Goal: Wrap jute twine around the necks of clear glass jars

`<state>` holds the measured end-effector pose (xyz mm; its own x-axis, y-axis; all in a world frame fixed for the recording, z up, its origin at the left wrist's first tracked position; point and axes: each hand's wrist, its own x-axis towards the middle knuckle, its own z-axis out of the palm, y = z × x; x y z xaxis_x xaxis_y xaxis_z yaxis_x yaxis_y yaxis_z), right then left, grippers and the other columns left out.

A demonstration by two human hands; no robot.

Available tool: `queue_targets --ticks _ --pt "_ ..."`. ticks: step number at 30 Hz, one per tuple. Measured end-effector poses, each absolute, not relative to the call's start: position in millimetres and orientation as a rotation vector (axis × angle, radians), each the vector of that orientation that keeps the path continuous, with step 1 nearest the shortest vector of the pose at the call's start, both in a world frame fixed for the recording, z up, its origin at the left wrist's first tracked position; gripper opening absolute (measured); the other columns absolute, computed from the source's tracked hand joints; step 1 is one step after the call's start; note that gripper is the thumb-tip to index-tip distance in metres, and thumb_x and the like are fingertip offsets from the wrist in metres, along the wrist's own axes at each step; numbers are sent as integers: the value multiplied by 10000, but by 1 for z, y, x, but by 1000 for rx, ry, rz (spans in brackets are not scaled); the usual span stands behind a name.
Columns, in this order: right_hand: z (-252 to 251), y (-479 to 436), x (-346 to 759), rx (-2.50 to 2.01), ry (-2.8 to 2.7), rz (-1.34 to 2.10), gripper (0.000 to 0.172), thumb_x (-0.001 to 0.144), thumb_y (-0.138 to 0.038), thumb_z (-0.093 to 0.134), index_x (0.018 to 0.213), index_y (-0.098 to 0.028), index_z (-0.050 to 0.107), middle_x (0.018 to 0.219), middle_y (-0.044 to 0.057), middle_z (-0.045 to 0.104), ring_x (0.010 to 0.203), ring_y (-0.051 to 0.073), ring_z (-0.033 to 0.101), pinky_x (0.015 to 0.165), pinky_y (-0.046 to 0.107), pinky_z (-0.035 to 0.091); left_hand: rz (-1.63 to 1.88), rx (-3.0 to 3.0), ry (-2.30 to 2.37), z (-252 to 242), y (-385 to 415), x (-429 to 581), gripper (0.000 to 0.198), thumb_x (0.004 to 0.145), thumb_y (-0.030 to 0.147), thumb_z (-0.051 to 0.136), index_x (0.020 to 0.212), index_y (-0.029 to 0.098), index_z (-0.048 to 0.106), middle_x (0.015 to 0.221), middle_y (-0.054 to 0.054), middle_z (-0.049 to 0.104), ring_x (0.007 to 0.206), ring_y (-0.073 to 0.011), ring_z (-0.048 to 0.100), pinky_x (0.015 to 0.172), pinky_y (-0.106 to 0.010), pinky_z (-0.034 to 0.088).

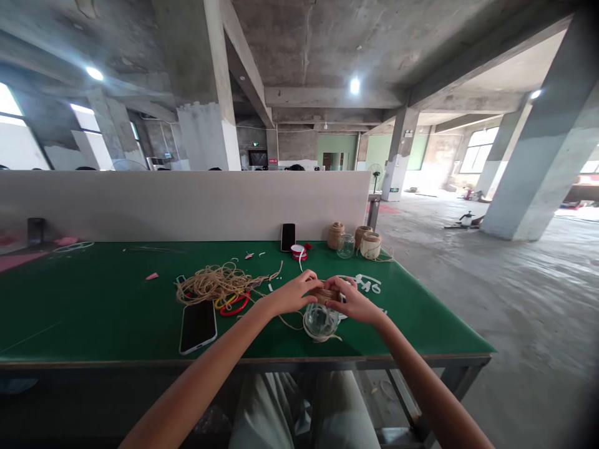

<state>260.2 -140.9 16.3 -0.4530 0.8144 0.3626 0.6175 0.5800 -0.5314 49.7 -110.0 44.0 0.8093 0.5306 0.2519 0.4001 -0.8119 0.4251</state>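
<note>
Head view: a glass jar [320,322] lies on its side on the green table [93,312], near the front edge and straight ahead of the person. Its far end is wrapped in a band [326,293] of twine. The left hand [292,294] grasps that wrapped end from the left, fingers curled over the top. The right hand [354,302] grasps it from the right, its fingertips close to the left hand's over the band. The jar thus sits between and just below both hands, its clear body pointing toward the camera under the knuckles. A loose strand trails from the jar's underside across the table.

Left of the left hand lies a tangled twine pile [213,284], touching red and yellow rings [234,304]. A dark phone [198,326] lies flat near the front edge.

Further back, against the white partition [187,202], a 2nd phone [288,237] stands upright beside a red-and-white tape roll [299,252]. Right of these stand 3 wrapped jars [370,245] and 1 bare jar [345,246]. White cut shapes [367,284] lie just beyond the right hand.
</note>
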Motion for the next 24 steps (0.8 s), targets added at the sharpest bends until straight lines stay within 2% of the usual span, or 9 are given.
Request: queue_targets --ticks 6,11,16,18,21,24 --pt "6 -142 276 -1004 -2013 528 372 853 -399 482 1179 -239 398 1225 73 455 1176 225 408 1006 403 307 476 2655 732 44 -105 46 251 835 199 494 1084 220 476 1153 -66 441 1020 -191 488 818 -273 440" --pt "-26 -144 290 -1087 -1915 598 568 825 -445 514 1294 -216 290 1325 114 367 1245 231 356 1044 405 290 439 2670 802 45 -97 51 234 731 130 499 956 192 499 1009 -57 514 974 -213 481 800 -297 431" --pt "-59 -150 289 -1224 -2073 587 753 766 -472 584 1368 -205 221 1418 132 257 1317 267 246 1072 432 252 369 2689 841 52 -97 57 230 674 138 525 895 201 531 984 -46 549 966 -234 481 819 -320 404" --pt "-66 -150 285 -1307 -2128 507 779 746 -481 598 1374 -198 233 1422 141 258 1326 289 220 1068 453 244 344 2689 854 55 -98 57 231 681 162 534 907 210 538 989 -46 550 972 -242 478 846 -345 380" --pt "-71 -147 278 -1376 -2188 381 752 745 -478 601 1363 -198 275 1389 149 320 1306 307 260 1052 478 251 312 2667 888 58 -98 55 230 681 191 543 909 218 544 1005 -47 535 980 -251 475 863 -366 358" --pt "-75 -145 277 -1401 -2224 331 707 765 -489 576 1351 -203 304 1363 148 360 1285 304 299 1040 484 262 275 2614 923 58 -96 53 238 661 225 566 898 212 547 1013 -49 512 923 -234 500 779 -317 398"
